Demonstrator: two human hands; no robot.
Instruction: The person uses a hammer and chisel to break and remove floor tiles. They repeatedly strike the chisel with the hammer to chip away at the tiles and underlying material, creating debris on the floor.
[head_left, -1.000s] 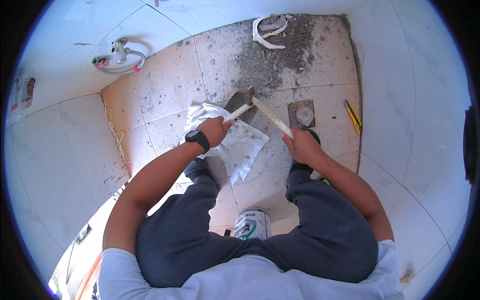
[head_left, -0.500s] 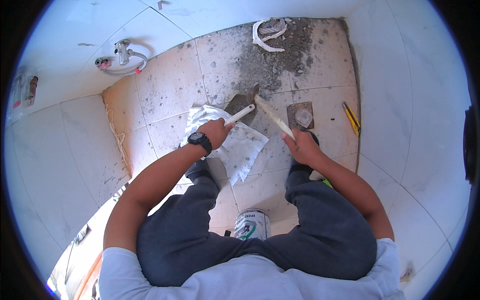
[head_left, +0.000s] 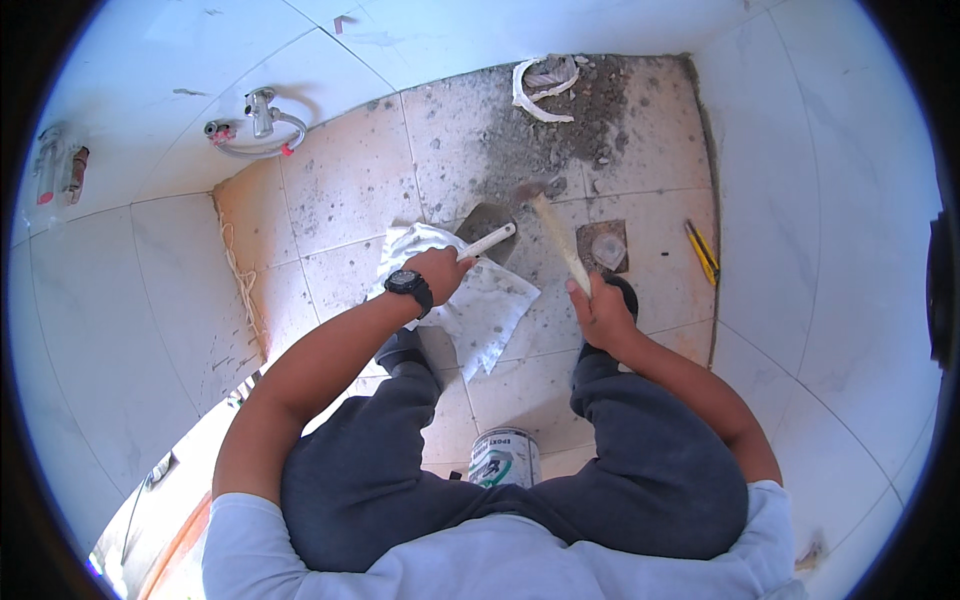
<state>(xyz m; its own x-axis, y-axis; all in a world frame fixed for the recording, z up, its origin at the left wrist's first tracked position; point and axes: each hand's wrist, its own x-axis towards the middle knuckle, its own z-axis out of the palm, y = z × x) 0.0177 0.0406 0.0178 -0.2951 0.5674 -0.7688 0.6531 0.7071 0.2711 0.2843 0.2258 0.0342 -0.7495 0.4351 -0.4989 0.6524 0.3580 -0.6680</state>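
Observation:
My left hand (head_left: 437, 275), a black watch at its wrist, is closed round a white-handled tool (head_left: 490, 242) with a hole in its far end. By that handle, on the tiles, is a dark grey flat shape (head_left: 484, 220); whether it belongs to the tool I cannot tell. Under the left hand a crumpled white cloth (head_left: 490, 318) with grey specks is spread. My right hand (head_left: 606, 314) grips a hammer-like tool by its pale handle (head_left: 562, 240). Its brownish head is blurred by motion over the edge of the grey rubble (head_left: 540, 140).
A square floor drain (head_left: 605, 248) and a yellow utility knife (head_left: 703, 253) lie to the right. White curved scraps (head_left: 540, 100) rest on the rubble. A tap with a hose (head_left: 262, 118) juts from the left wall. A paint can (head_left: 505, 455) stands between my legs.
The right-hand tool's head has swung slightly and is now blurred. The left-hand handle has shifted a little to the right. The whole view has tilted slightly.

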